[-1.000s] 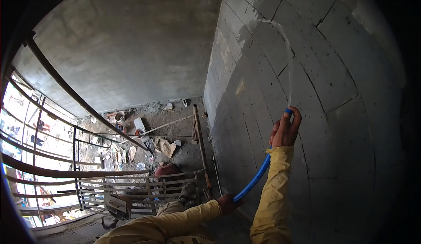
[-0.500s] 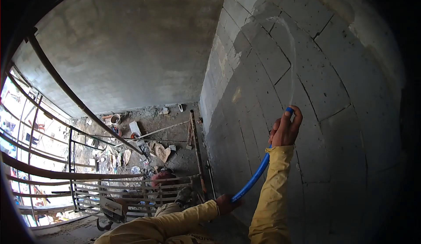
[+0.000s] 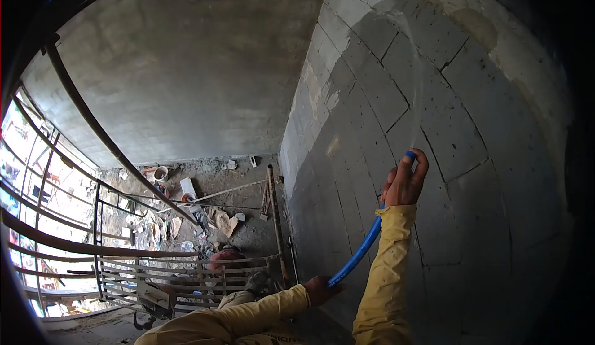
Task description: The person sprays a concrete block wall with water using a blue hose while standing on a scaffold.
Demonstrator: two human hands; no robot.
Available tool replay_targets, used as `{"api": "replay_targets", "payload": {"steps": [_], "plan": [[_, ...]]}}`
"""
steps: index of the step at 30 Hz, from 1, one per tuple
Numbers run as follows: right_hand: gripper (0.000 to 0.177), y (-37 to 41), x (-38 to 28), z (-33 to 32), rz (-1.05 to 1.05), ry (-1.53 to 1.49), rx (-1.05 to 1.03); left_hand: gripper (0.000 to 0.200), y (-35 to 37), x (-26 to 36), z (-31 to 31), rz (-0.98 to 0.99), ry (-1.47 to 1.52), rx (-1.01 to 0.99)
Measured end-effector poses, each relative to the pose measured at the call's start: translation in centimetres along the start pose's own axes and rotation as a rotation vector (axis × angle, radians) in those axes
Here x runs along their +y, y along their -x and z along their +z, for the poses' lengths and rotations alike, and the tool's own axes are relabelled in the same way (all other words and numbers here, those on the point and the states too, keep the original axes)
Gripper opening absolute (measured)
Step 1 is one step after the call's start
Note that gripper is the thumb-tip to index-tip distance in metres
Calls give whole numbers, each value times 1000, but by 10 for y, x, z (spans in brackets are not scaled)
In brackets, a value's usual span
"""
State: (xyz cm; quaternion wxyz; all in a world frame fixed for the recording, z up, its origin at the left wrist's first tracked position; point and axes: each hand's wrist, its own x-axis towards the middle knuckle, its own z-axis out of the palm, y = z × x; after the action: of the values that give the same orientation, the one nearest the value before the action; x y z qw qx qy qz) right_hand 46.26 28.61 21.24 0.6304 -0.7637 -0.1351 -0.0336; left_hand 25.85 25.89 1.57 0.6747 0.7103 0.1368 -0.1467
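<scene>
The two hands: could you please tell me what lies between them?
In the head view, a blue hose runs between the right hand and left hand, with the block wall behind.

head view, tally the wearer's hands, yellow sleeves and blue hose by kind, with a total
Hands, left hand and right hand: 2
Yellow sleeves: 2
Blue hose: 1
Total: 5
</scene>
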Motion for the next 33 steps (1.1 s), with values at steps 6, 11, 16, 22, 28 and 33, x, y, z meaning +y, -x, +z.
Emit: {"api": "replay_targets", "payload": {"steps": [6, 11, 16, 22, 28, 33], "plan": [[50, -1, -4, 0, -15, -10, -17, 53, 3, 8, -4, 18, -5, -6], [49, 0, -9, 2, -18, -9, -20, 48, 10, 19, -9, 5, -26, -10], [45, 0, -10, 4, -43, -12, -32, 48, 10, 18, -8, 17, -20, 2], [42, -2, -8, 4, -81, -50, -41, 49, 7, 10, -3, 24, -17, 29], [41, -3, -8, 9, -133, -59, -20, 53, 9, 16, -6, 37, -35, 11], [41, -5, -12, 9, -164, -13, -23, 50, 11, 21, -9, -13, -45, -10]]}}
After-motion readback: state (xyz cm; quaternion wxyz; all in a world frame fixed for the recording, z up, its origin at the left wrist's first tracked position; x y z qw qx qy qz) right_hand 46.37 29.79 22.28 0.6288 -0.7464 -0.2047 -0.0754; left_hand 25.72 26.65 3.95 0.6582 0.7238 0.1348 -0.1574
